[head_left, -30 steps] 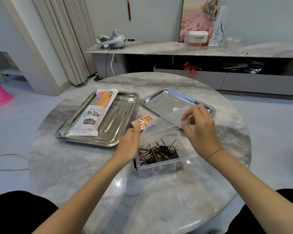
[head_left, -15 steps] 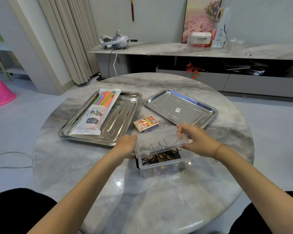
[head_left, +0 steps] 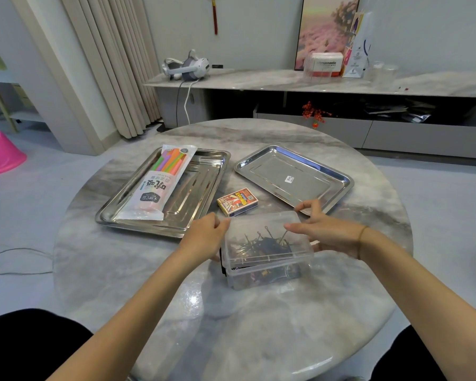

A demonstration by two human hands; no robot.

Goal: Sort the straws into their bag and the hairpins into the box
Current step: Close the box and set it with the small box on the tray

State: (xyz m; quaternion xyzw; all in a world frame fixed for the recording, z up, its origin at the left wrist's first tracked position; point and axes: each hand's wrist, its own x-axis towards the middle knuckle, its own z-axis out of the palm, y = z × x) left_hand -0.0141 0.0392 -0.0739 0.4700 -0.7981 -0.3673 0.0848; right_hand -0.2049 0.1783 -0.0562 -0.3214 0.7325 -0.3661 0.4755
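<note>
**Marble table: both hands on the hairpin box lid**

Round grey marble table point(head_left: 149, 270) is taking up the middle of the room, w/ a person sitting at its 6 o'clock edge. Clear plastic box point(head_left: 270, 273) is standing just short of centre, towards 5 o'clock. Black hairpins point(head_left: 264, 244) are lying in a tangle inside it and showing through the clear lid point(head_left: 261, 232), which is lying across the box top. Can't tell if it's snapped fully down.

Left hand point(head_left: 204, 237) is gripping the lid's 9 o'clock edge, fingers curled tight together at the far corner. Right hand point(head_left: 327, 235) is holding the 3 o'clock edge, thumb pressing flat on top, index finger hooking round the far corner, other fingers tucking down beside the box wall.

Straw bag point(head_left: 154, 188) is lying lengthwise in the steel tray point(head_left: 204, 188) at approx. 10 o'clock, coloured straws point(head_left: 171, 160) showing through its far end. Second steel tray point(head_left: 346, 185) is sitting at 1 o'clock. Small printed card pack point(head_left: 237, 201) is lying between the two trays, just beyond the box.

Behind, at 12 o'clock, a long marble-topped console point(head_left: 259, 81) is carrying a white headset point(head_left: 186, 67). Pink tub point(head_left: 0, 152) is sitting on the floor far out at 9 o'clock.
</note>
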